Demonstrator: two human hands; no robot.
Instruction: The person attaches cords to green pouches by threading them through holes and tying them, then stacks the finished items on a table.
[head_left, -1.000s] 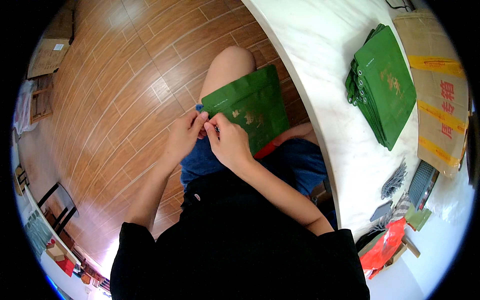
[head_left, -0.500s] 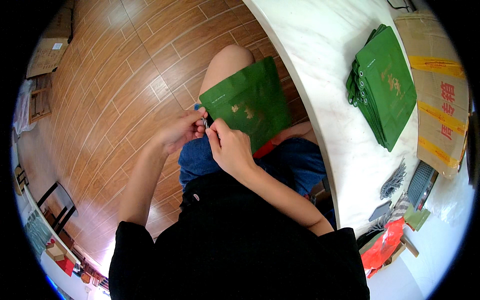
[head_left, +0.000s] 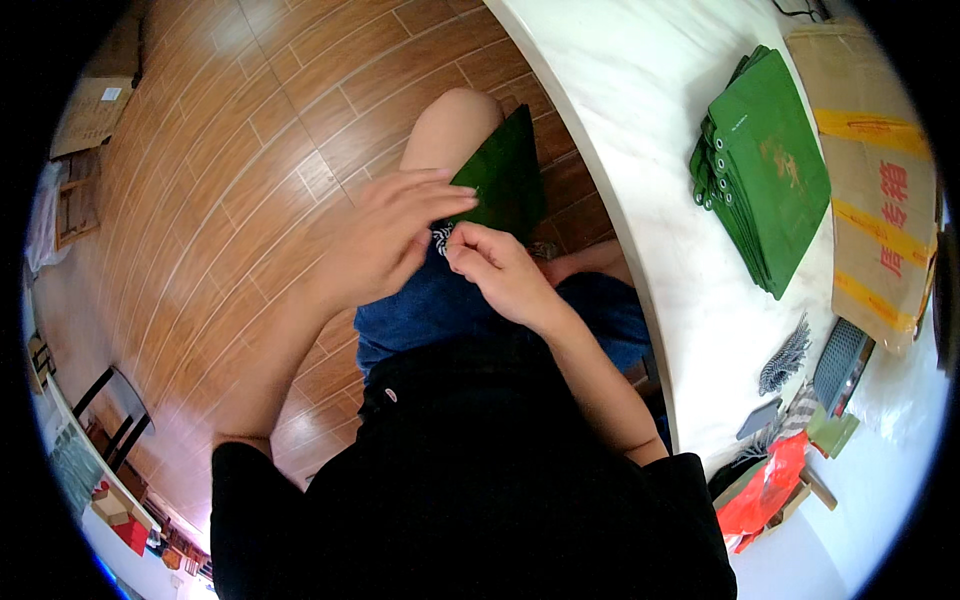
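A green flat bag (head_left: 512, 180) hangs tilted above my lap, turned so that its face looks narrow. My left hand (head_left: 385, 235) is at its near left edge, fingers stretched out and somewhat smeared by motion, the fingertips over the bag's corner. Just beside it, my right hand (head_left: 500, 270) is closed in a pinch at a black-and-white twisted cord (head_left: 441, 238), which shows bunched between the two hands. How the cord meets the bag is hidden by my fingers.
On the white table (head_left: 660, 200) to the right lies a fanned stack of green bags (head_left: 770, 170) with metal eyelets. Near it are a taped cardboard box (head_left: 870, 200), a bundle of striped cords (head_left: 785, 358), a dark flat object (head_left: 760, 418) and a red plastic bag (head_left: 768, 495).
The bag has turned from facing me broadly to a narrow slant. Both hands moved right; the left fingers went from pinching to stretched out, while the right still pinches the cord.
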